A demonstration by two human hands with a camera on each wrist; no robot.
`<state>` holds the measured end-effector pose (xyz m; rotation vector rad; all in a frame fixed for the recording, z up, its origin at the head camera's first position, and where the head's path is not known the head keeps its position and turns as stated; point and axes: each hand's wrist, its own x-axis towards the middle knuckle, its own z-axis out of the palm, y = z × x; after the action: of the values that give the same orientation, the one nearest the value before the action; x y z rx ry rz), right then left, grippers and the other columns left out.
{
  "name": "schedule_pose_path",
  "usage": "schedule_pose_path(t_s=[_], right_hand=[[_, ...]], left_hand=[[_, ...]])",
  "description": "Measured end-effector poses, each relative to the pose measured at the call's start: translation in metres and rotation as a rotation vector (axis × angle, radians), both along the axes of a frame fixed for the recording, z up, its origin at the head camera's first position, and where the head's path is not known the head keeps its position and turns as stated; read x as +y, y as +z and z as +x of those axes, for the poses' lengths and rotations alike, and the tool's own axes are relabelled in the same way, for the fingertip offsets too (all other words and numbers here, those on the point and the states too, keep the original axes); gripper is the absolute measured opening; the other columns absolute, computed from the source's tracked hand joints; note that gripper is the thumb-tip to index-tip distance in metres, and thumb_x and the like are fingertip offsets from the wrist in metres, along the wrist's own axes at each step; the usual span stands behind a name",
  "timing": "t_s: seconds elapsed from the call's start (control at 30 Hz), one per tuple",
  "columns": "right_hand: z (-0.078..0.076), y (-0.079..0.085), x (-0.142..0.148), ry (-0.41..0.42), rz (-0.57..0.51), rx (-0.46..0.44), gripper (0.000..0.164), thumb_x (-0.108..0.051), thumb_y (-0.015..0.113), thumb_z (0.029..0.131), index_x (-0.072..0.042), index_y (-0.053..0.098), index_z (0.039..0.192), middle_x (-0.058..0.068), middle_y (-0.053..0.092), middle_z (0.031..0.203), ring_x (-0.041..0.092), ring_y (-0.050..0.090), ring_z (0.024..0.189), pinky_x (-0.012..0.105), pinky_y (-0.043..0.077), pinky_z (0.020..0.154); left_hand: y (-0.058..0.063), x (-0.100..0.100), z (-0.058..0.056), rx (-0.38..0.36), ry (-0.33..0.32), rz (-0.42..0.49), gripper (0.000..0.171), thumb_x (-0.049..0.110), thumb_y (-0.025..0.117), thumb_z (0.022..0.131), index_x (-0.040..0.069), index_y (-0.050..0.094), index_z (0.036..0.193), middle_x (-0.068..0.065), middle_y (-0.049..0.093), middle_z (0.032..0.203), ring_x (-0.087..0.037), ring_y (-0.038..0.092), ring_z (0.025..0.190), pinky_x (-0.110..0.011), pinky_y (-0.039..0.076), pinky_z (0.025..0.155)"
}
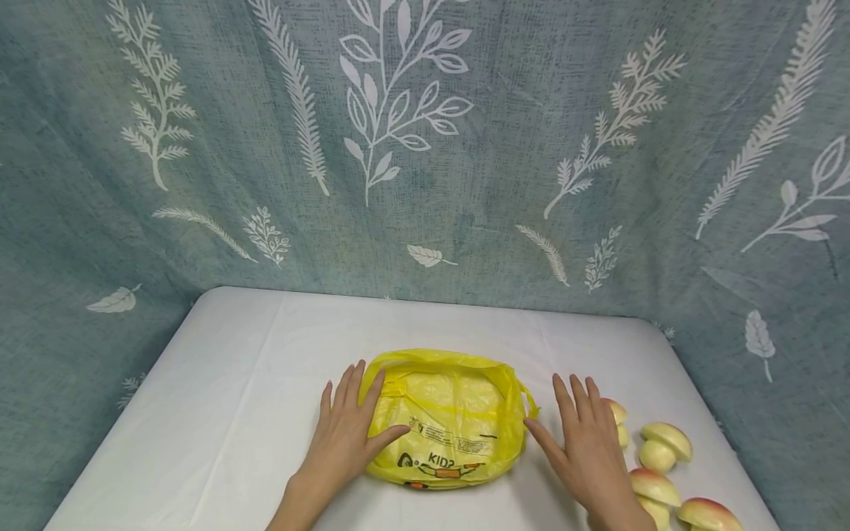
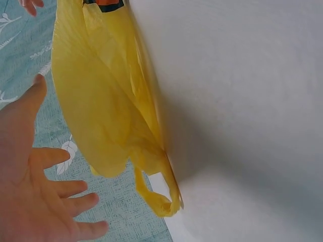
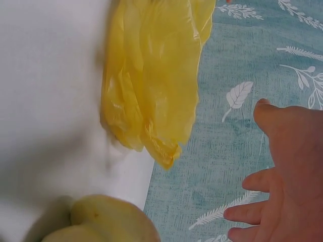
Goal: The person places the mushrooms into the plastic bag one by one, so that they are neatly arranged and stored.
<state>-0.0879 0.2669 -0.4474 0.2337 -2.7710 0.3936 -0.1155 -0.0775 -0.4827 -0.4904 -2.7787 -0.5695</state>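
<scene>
A yellow plastic bag (image 1: 451, 420) stands on the white table with its mouth spread wide, printed with black lettering and an orange figure. My left hand (image 1: 352, 424) hovers by its left side, fingers spread, thumb reaching over the rim in the head view. In the left wrist view that hand (image 2: 35, 171) shows apart from the bag (image 2: 101, 91), whose handle loop hangs at the end. On the other side my right hand (image 1: 587, 442) has its fingers extended and its thumb toward the bag's right edge. The right wrist view shows this hand (image 3: 287, 171) holding nothing.
Several mushroom-shaped pieces, cream with reddish caps, lie right of my right hand, among them one mushroom piece (image 1: 664, 446) and another at the front (image 1: 707, 514). The white table (image 1: 239, 398) ends at a blue-green leaf-patterned curtain (image 1: 425, 147) on the back and sides.
</scene>
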Motion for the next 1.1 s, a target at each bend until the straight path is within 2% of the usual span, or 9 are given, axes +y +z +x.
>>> schedule_pose_path(t_s=[0.5,0.8,0.97,1.1], right_hand=[[0.015,0.005,0.014,-0.054,-0.032,-0.046,0.081,-0.048,0.066,0.093,0.004,0.038,0.148,0.035,0.037,0.144,0.054,0.025,0.135,0.069,0.016,0.111],[0.025,0.007,0.027,-0.046,-0.031,-0.001,0.075,-0.043,0.067,0.093,0.005,0.041,0.144,0.032,0.043,0.137,0.052,0.033,0.127,0.065,0.024,0.108],[0.031,0.005,0.034,-0.041,-0.041,0.044,0.073,-0.040,0.069,0.092,0.004,0.043,0.143,0.025,0.046,0.132,0.047,0.040,0.120,0.061,0.033,0.098],[0.037,0.003,0.037,-0.081,-0.049,0.052,0.073,-0.041,0.071,0.091,0.003,0.045,0.143,0.025,0.050,0.124,0.046,0.044,0.112,0.059,0.037,0.091]], left_hand=[[-0.003,-0.005,0.001,-0.007,-0.017,0.024,0.091,0.061,0.067,0.085,0.008,0.039,0.152,-0.027,0.029,0.154,-0.044,0.036,0.136,-0.058,0.035,0.108],[-0.004,-0.007,0.001,-0.011,-0.017,0.014,0.090,0.061,0.067,0.085,0.006,0.040,0.151,-0.027,0.037,0.149,-0.042,0.040,0.133,-0.057,0.036,0.107],[-0.004,-0.009,0.002,-0.034,-0.016,0.018,0.088,0.060,0.066,0.086,0.006,0.040,0.151,-0.027,0.040,0.147,-0.043,0.043,0.130,-0.057,0.039,0.105],[-0.004,-0.008,0.002,-0.074,-0.005,0.030,0.086,0.060,0.066,0.087,0.006,0.041,0.150,-0.026,0.042,0.145,-0.043,0.045,0.128,-0.057,0.042,0.102]])
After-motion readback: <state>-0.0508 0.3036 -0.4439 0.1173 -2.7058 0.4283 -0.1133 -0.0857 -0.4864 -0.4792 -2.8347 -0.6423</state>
